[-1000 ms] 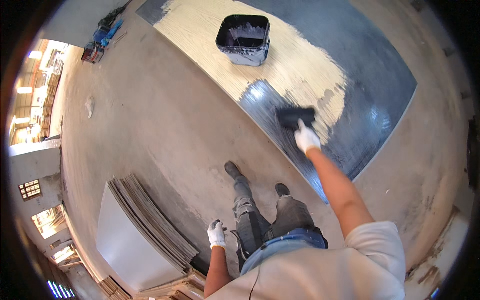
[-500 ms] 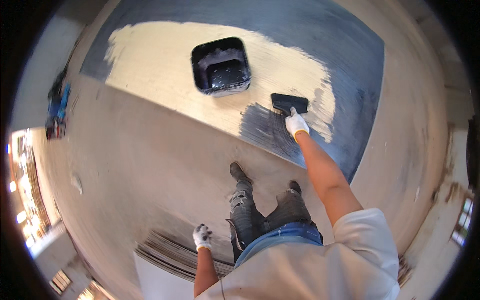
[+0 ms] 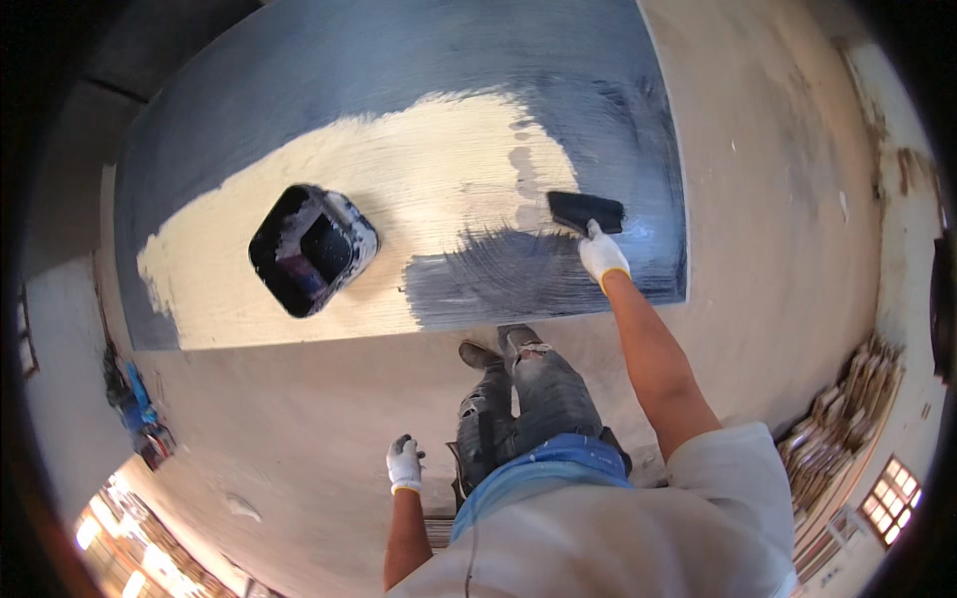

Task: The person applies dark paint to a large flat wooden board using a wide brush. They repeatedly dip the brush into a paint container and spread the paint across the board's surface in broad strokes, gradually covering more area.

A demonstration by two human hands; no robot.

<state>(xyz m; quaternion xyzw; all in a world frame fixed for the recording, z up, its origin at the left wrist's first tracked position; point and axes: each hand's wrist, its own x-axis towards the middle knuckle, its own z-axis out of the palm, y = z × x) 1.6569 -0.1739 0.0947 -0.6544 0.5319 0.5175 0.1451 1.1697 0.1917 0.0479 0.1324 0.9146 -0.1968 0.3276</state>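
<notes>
My right hand [image 3: 603,256], in a white glove, grips a wide black brush [image 3: 586,212]. The brush rests on a large board [image 3: 429,164] whose bare cream middle is bordered by dark grey-blue coating. Below and left of the brush, a streaky dark patch [image 3: 498,279] reaches the board's near edge. A black square bucket [image 3: 274,254], its wall smeared with pale paint, stands on the cream area at left. My left hand [image 3: 404,465], gloved with dark fingertips, hangs beside my left thigh. It looks empty, its fingers loosely bent and apart.
Blue and dark gear [image 3: 140,409] lies on the floor at left. Stacked slats or boards [image 3: 842,424] lean by the right wall, near a barred window [image 3: 890,500]. My boots [image 3: 480,355] stand close to the board's near edge.
My view and body have turned, so the board sits straighter and the bucket shows further left and lower. The brush has moved across the board toward its right edge, onto coated surface.
</notes>
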